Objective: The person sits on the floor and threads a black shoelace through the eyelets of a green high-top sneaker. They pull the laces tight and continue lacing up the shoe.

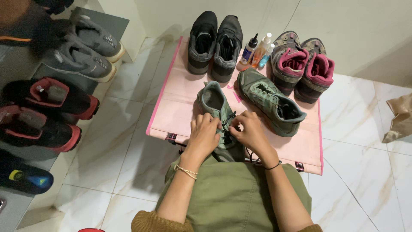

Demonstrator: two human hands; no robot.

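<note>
mat edges: pink mat (180,99) lies in the centre of the frame; its near edge runs just past the person's knee, its left edge is trimmed in darker pink, its far edge meets the wall at top.
open room: bare marble floor (124,141) shows left of the mat, between it and the rack; more bare tile at lower right. the mat's middle left strip is uncovered.
crowded zones: shoe rack (25,68) fills the left edge of the frame; brown paper bag (399,118) sits at the right edge.
materials: floor is glossy white tile with tan veining; mat looks smooth and flat; trousers (231,197) are olive cloth, slightly creased.
shoe in hand: grey-green sneaker (216,107) at lower centre of the mat, heel toward the wall, toe end toward the knee, black laces (227,124) loose over the tongue.
left hand: left hand (204,133) curled, fingertips pinched on the laces, thin cord bracelet at the wrist.
right hand: right hand (249,131) curled likewise, fingers closed on the laces, dark band at the wrist.
mate: matching sneaker (270,101) just right, angled, laced.
other pairs: black-grey pair (214,43) at top centre; grey-magenta pair (302,64) at upper right.
bottles: three small bottles (257,51) stand between those pairs.
</note>
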